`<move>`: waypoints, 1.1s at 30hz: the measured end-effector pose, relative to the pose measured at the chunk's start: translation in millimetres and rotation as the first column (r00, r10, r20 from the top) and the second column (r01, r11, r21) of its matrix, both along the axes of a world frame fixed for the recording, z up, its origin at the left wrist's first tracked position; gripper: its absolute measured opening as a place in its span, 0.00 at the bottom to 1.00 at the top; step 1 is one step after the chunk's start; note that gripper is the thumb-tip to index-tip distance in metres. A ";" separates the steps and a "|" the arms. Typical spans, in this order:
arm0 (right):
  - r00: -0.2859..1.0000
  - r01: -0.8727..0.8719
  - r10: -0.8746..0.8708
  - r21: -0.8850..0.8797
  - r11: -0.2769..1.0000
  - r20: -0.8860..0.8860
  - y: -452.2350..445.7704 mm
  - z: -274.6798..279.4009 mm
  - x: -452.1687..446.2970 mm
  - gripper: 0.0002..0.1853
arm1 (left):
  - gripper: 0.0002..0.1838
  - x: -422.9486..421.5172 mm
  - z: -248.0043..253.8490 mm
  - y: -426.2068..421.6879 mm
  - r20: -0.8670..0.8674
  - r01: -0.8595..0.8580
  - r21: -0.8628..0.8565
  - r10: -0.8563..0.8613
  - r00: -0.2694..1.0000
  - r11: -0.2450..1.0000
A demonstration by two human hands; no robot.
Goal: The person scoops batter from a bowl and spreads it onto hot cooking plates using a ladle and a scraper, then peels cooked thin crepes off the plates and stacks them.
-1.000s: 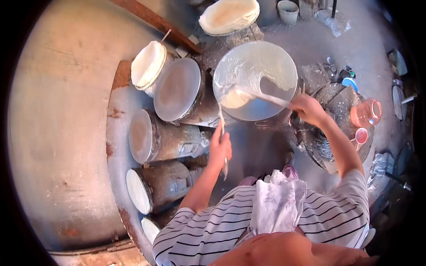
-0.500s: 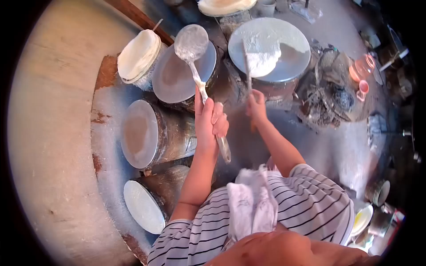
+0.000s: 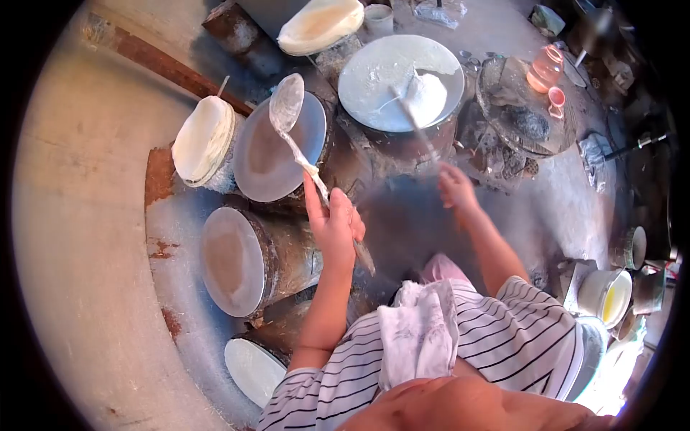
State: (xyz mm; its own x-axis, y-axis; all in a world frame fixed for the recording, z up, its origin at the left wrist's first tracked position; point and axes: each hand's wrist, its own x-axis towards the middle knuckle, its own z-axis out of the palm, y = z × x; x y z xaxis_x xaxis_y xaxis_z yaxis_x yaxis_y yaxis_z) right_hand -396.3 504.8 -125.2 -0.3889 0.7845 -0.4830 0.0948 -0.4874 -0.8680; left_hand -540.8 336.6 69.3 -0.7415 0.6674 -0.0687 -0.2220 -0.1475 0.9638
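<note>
My left hand (image 3: 336,224) is wrapped round the handle of a large ladle (image 3: 287,104), whose batter-smeared bowl hangs over the left part of a round griddle (image 3: 277,154). To the right, my right hand (image 3: 457,188) is closed on the handle end of a thin, motion-blurred spreader (image 3: 420,133). The spreader's far end lies over a larger round griddle (image 3: 366,79), which is coated with white batter. A thick white mound of batter (image 3: 427,99) sits on that griddle, beside the spreader.
Stacks of thin flatbreads stand at the left (image 3: 203,140) and at the top (image 3: 320,25). Further griddles (image 3: 232,262) line the left side. A round stand (image 3: 503,86) at the right holds a pink jug (image 3: 545,70) and a pink cup (image 3: 556,102). A white bucket (image 3: 605,294) stands lower right.
My right hand has moved rightward and down since half a second ago, and the spreader now slants. The ladle's bowl has turned and sits lower. The whole view has shifted.
</note>
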 end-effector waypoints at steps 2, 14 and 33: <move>0.995 0.009 -0.008 0.013 1.000 -0.095 36.9 -9.6 29.6 0.19 | 0.33 3.3 -6.5 5.2 0.000 0.060 -0.009 -0.060 0.998 0.998; 0.977 -0.159 0.161 0.027 0.987 -0.143 147.4 -12.1 65.9 0.17 | 0.32 13.5 -19.6 129.1 0.003 0.262 -0.099 -0.263 0.965 0.960; 0.894 -0.341 0.025 0.643 0.686 0.447 227.0 22.8 58.4 0.16 | 0.05 -7.8 -33.4 300.3 0.606 0.357 0.106 -0.345 0.717 0.928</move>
State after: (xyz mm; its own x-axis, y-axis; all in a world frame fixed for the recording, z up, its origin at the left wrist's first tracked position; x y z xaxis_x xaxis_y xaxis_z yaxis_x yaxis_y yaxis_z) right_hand -337.9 731.8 -102.4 -0.4741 0.8800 0.0298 0.5035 0.2987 -0.8107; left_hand -548.7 636.9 36.0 -0.2520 0.8659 -0.4321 -0.7888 0.0748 0.6100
